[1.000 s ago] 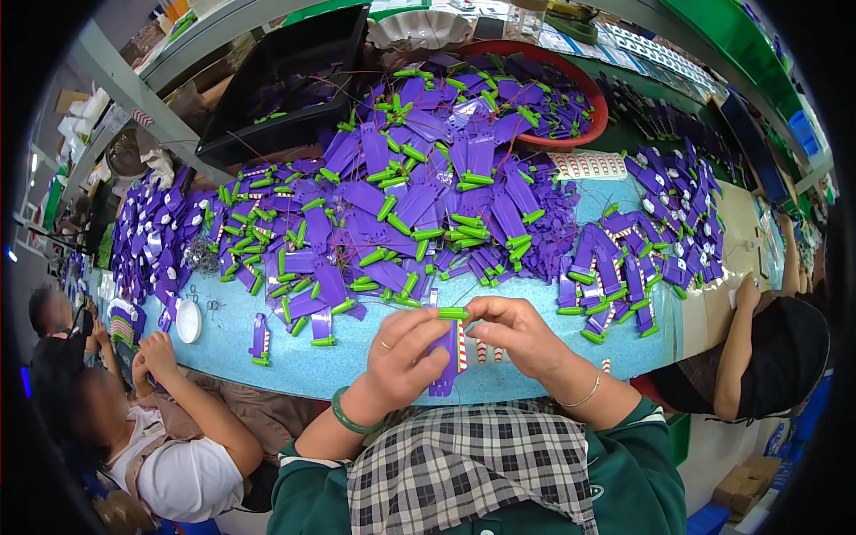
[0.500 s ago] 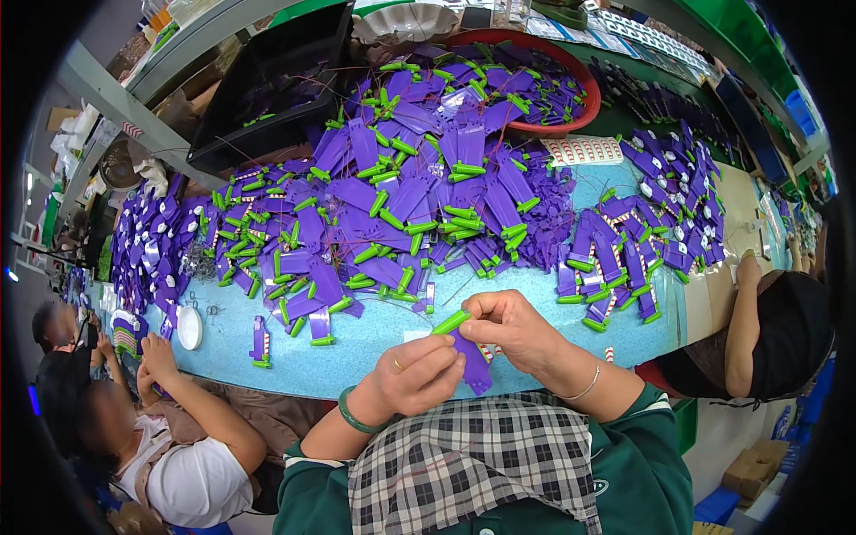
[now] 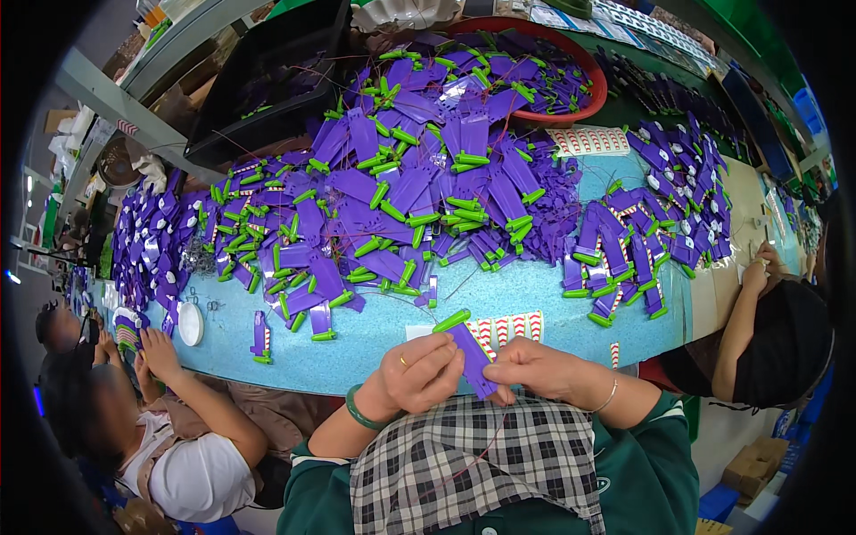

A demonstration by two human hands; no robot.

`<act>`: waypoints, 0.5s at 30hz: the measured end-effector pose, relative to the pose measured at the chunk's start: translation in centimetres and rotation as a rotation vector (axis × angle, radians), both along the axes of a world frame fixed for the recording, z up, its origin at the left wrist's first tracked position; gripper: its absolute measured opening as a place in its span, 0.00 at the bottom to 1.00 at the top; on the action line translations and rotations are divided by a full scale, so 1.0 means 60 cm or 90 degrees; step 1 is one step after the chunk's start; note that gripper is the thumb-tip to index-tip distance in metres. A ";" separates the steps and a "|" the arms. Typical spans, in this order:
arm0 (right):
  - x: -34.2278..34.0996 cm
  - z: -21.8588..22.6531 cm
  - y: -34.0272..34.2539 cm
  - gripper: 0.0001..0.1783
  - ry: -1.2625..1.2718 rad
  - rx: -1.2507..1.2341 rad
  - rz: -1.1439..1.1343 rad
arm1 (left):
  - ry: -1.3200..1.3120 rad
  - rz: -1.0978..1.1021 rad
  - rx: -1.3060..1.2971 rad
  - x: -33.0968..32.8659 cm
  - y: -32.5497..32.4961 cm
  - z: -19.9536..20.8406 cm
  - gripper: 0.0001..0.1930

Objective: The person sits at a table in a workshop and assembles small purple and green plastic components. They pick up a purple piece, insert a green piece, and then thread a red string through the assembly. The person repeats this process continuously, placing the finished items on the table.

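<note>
A flat purple plastic piece with a green end (image 3: 473, 357) is gripped by its left side in my left hand (image 3: 417, 373), fingers closed. Along its right edge runs a red-and-white striped sticker. My right hand (image 3: 539, 370) pinches the lower right corner of the same piece. Just beyond it, a white sticker sheet (image 3: 513, 328) with red arrow marks lies on the blue table. A thin reddish wire (image 3: 490, 439) trails down over the plaid apron below my hands.
A large heap of purple pieces with green ends (image 3: 401, 192) covers the table ahead. Behind it stand a red basin (image 3: 599, 89) and a black bin (image 3: 209, 134). More purple pieces (image 3: 615, 254) lie at right. Co-workers sit left (image 3: 187, 468) and right (image 3: 771, 343).
My right hand has moved from the green end down to the piece's lower corner. The sticker sheet behind it now shows. The right co-worker's hands have shifted.
</note>
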State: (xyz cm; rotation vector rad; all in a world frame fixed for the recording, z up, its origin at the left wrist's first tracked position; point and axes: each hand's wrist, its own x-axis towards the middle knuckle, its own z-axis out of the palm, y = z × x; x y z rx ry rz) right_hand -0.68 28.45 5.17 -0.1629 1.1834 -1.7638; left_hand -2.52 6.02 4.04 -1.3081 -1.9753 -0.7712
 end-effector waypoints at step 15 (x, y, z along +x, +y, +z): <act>-0.016 -0.044 0.015 0.13 0.220 0.046 -0.429 | -0.453 0.449 -0.246 -0.064 0.027 -0.028 0.13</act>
